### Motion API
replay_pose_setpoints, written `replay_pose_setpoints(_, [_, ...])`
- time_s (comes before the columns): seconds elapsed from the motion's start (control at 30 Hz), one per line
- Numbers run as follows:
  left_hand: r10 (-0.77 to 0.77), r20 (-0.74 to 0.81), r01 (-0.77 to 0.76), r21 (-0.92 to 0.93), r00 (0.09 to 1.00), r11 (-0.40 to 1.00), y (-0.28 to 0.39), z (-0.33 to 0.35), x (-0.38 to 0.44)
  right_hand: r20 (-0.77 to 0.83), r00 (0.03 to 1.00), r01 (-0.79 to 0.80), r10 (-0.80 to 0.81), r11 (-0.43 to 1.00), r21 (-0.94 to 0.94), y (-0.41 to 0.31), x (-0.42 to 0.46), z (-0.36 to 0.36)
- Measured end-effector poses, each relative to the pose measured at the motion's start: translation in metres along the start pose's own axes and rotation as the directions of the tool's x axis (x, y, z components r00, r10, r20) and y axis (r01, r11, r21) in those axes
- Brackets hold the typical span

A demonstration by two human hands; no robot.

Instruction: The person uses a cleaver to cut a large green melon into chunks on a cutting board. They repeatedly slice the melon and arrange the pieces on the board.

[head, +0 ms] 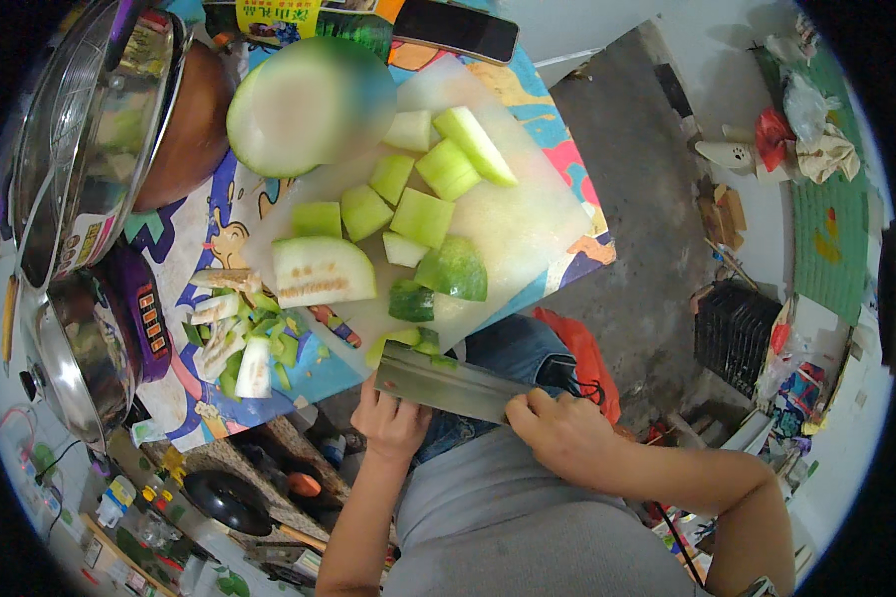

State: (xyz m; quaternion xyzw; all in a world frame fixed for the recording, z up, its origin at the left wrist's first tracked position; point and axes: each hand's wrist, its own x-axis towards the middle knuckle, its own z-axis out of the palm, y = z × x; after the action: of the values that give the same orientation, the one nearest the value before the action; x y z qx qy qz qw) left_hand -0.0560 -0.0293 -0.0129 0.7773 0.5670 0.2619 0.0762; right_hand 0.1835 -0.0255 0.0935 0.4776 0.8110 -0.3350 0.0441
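My right hand point(564, 433) grips the handle end of a broad steel cleaver point(448, 384). Its blade lies across a green-skinned piece of winter melon point(399, 345) at the near edge of the white cutting board point(530, 201). My left hand point(392, 418) holds that piece from the near side; the blade hides the fingertips. Peeled melon chunks point(422, 216) are spread over the board, beside a seeded wedge point(322, 272) and a piece with dark rind point(454, 269). A large cut winter melon point(295, 112), partly blurred, stands at the far side.
Peelings and seedy pith point(250, 339) are heaped left of the board on the patterned table cover point(201, 216). Stacked metal bowls and strainers point(82, 142), a lidded pot point(82, 366) and a brown bowl point(194, 127) stand at the left. A phone point(455, 30) lies at the far edge.
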Motion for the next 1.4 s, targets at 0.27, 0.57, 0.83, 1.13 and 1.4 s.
replay_pose_setpoints(0.27, [0.001,0.003,-0.001,-0.013,1.0,1.0,0.003,0.001,0.006,0.021,0.999,-0.03,0.03,0.999,0.021,0.017,0.037,0.024])
replay_pose_setpoints(0.57, [-0.034,-0.002,0.034,-0.031,0.999,0.999,0.004,-0.004,0.014,-0.168,0.974,0.163,-0.149,0.984,0.075,0.072,0.063,-0.002])
replay_pose_setpoints(0.83, [-0.18,0.249,0.177,0.035,0.952,0.984,0.002,-0.008,0.023,-0.351,0.912,0.203,-0.215,0.977,-0.071,0.081,0.025,-0.041])
replay_pose_setpoints(1.13, [0.136,-0.132,-0.131,0.048,0.982,0.99,-0.001,-0.013,0.02,-0.591,0.806,0.046,-0.034,0.999,0.005,0.105,-0.017,-0.044])
replay_pose_setpoints(1.4, [0.245,-0.215,-0.256,-0.026,0.946,0.966,0.031,-0.006,0.05,-0.581,0.814,0.02,-0.021,1.0,-0.007,0.125,-0.035,-0.045])
